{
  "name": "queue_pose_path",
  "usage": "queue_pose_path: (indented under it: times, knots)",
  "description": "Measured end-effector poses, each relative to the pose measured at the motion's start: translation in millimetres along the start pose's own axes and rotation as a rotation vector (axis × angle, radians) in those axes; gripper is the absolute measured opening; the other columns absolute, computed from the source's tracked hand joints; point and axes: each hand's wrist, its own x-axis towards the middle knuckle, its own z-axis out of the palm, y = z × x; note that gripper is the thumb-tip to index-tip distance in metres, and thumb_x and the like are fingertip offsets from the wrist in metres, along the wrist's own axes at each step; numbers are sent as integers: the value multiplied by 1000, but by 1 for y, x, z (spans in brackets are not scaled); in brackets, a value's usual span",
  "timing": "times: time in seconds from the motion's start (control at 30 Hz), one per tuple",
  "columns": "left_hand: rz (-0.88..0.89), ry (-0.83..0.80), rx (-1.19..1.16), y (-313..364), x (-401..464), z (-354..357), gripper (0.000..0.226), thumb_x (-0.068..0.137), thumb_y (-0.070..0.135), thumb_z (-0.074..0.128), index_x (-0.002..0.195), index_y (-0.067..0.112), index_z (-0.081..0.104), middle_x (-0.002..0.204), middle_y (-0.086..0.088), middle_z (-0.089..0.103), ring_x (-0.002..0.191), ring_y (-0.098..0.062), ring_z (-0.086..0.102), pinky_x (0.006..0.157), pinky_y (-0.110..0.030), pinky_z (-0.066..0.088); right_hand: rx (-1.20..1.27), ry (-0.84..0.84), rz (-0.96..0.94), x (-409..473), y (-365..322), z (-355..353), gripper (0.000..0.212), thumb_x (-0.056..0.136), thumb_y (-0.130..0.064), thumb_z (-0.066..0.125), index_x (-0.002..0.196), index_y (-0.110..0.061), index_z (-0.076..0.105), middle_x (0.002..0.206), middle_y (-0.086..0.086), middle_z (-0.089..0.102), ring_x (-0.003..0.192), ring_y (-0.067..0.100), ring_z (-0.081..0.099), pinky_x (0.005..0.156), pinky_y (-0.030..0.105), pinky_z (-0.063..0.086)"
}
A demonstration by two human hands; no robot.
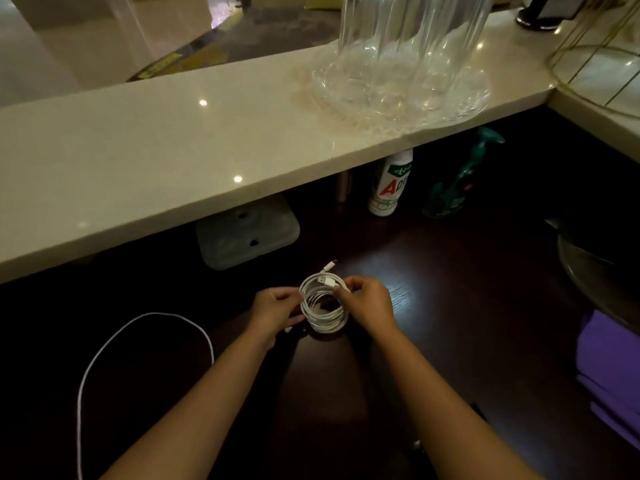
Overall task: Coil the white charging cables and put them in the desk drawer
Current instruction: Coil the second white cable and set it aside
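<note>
One cable coiled in the hands, one not yet gathered.

Both forearms reached forward over the dark worktop (450, 289); the left hand (275, 310) pinched the coiled cable (323, 306) at its left side, the right hand (369, 301) gripped its plug end. A second cable (145, 327) lay looped to the left, uncoiled. No drawer showed.

Coiled white cable (323, 306): wound in several round loops, held upright just above dark desk (450, 289), between both hands. USB plug at coil's top, pointing left; second small connector end sticks up behind coil. Second white cable (114, 344): uncoiled, lying on desk at left in one wide open arc, running down out of view.
</note>
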Motion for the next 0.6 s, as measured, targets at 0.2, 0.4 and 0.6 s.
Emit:
queue_pose_path:
  times: [0.2,0.4,0.6]
  knots:
    - [16,69,97,-13,18,6,20,87,5,57,104,-2,64,94,-12,62,83,-19,60,61,-22,52,-182,-54,42,12,4,1,16,80,-35,64,67,-27,58,77,7,69,88,27,65,82,40,50]
    - [30,106,144,-28,20,6,18,84,2,60,101,1,64,91,-8,61,75,-15,58,47,-12,50,-162,-39,88,11,17,2,12,76,-35,69,77,-23,65,87,4,72,90,24,65,84,38,50]
    - [38,96,146,-37,16,5,10,83,2,61,89,8,65,86,-9,63,68,-12,58,46,-13,50,-155,17,79,5,24,0,11,77,-30,67,80,-20,69,85,3,73,88,23,65,87,41,49]
